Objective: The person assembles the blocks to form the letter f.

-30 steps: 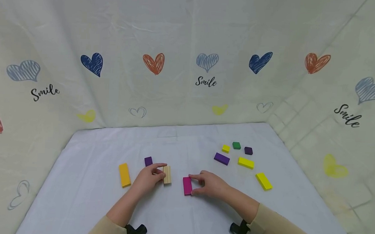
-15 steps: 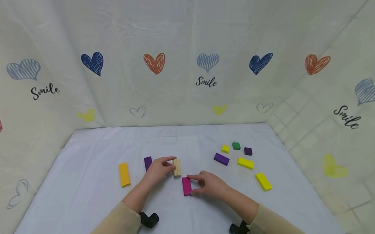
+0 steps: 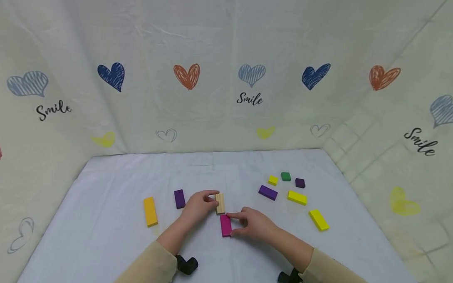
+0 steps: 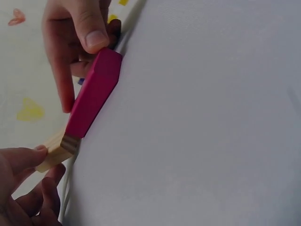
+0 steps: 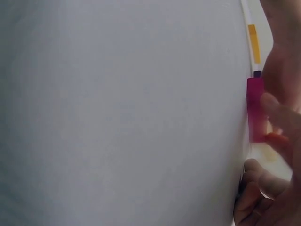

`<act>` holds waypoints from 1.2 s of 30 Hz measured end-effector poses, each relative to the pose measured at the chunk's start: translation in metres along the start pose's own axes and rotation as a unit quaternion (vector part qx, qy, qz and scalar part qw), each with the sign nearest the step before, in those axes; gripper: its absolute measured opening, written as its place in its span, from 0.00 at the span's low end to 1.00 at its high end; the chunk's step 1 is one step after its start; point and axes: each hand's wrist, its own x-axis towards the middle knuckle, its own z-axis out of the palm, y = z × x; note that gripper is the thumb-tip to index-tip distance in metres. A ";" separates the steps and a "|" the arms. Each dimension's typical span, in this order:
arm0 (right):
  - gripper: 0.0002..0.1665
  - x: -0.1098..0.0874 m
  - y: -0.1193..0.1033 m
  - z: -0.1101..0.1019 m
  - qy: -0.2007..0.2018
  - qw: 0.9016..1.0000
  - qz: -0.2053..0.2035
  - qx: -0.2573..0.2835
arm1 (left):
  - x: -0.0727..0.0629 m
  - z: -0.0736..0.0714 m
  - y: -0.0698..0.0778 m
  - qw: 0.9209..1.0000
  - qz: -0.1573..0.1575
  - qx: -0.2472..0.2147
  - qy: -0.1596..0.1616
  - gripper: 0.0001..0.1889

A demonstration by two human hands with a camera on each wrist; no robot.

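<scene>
My left hand (image 3: 199, 207) pinches a plain wooden block (image 3: 219, 203) between thumb and index finger, near the table's middle. Just below it in the head view lies a magenta block (image 3: 226, 225), its top end right at the wooden block's lower end. My right hand (image 3: 254, 223) holds the magenta block from the right, index finger by the far end and thumb by the near end. In the left wrist view the wooden block (image 4: 57, 153) and the magenta block (image 4: 95, 92) meet end to end at a slight angle. The right wrist view shows the magenta block (image 5: 256, 110) partly behind the thumb.
Left of my hands lie a purple block (image 3: 179, 199) and an orange block (image 3: 150, 211). To the right are a purple block (image 3: 268, 192), yellow blocks (image 3: 297, 197) and small green (image 3: 286, 176) and dark purple (image 3: 300, 183) pieces. A white cloth (image 3: 107, 237) covers the table.
My left hand has moved right and away from me with the wooden block, bringing it to the magenta block's far end. The purple block at left is uncovered. My right hand has stayed in place.
</scene>
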 end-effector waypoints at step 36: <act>0.36 -0.004 -0.003 -0.002 0.006 1.000 -0.002 -0.027 | 0.011 0.003 0.013 0.991 -0.004 0.110 -0.071 0.18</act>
